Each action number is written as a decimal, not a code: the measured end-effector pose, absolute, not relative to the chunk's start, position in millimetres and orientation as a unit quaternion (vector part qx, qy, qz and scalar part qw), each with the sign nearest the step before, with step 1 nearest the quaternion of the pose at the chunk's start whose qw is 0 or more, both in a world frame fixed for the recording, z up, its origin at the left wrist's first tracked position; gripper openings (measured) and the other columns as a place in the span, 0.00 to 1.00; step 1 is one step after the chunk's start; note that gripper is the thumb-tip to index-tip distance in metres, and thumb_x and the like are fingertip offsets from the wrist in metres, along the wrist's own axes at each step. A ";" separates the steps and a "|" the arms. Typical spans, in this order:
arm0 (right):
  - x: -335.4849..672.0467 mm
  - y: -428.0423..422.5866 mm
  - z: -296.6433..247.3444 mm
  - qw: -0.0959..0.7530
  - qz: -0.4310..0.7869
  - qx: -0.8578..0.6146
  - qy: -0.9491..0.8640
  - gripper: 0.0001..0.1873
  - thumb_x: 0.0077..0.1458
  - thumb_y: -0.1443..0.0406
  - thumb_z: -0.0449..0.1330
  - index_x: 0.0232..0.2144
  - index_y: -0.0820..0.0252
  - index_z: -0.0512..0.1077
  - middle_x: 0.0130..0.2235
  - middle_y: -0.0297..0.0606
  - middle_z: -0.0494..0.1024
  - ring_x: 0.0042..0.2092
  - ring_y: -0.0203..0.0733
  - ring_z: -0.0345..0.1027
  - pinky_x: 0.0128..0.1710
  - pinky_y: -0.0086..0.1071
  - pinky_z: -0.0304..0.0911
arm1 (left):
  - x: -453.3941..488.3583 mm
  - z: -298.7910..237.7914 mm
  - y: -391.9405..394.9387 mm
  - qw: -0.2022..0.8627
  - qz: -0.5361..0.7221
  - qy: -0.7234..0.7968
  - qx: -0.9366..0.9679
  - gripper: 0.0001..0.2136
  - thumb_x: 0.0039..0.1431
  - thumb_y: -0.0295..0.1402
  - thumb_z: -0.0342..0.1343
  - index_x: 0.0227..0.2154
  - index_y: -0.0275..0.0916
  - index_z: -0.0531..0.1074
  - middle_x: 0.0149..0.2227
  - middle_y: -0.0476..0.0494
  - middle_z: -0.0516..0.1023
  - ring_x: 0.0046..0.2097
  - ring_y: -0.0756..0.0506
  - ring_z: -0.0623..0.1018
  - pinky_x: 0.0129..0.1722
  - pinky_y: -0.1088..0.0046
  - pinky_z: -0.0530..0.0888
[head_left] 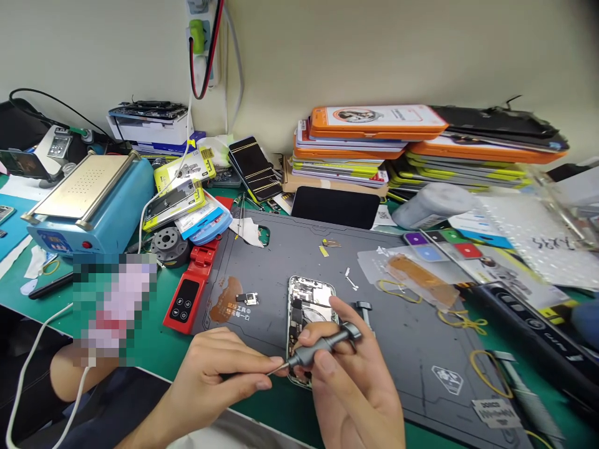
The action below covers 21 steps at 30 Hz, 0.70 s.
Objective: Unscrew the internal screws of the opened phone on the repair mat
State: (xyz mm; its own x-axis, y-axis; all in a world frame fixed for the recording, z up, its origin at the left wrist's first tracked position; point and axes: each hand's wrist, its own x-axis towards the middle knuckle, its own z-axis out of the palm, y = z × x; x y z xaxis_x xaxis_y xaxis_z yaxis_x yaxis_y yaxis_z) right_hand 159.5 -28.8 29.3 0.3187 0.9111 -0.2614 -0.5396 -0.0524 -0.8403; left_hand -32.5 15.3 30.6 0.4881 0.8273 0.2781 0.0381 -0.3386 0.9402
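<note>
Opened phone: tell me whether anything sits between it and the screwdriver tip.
The left hand pinches the tip of the screwdriver, held by the right hand, just left of the opened phone. Only those fingertips intervene.

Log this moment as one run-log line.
right hand: holds screwdriver | left hand: fingertips at its tip | opened phone beneath, on grey mat

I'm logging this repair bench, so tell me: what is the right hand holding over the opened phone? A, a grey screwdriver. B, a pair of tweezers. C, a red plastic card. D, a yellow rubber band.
A: the right hand grips a grey screwdriver above the opened phone, and the left hand pinches at its tip.
</note>
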 end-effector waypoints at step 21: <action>161.3 -27.7 29.9 0.658 0.551 -0.468 -0.211 0.30 0.64 0.55 0.76 0.65 0.43 0.74 0.42 0.37 0.80 0.36 0.40 0.74 0.33 0.30 0.77 | -30.1 29.4 14.9 0.494 0.424 0.307 0.694 0.10 0.74 0.35 0.68 0.54 0.52 0.87 0.42 0.50 0.92 0.40 0.47 0.90 0.41 0.71 0.74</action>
State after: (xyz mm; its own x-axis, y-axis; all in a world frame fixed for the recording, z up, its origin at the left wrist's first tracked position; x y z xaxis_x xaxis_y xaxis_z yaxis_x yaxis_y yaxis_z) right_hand 161.3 -27.7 29.9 0.3040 0.9225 -0.2379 -0.5268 -0.0453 -0.8488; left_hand -30.1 14.9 29.4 0.4514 0.8453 0.2858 0.0062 -0.3233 0.9463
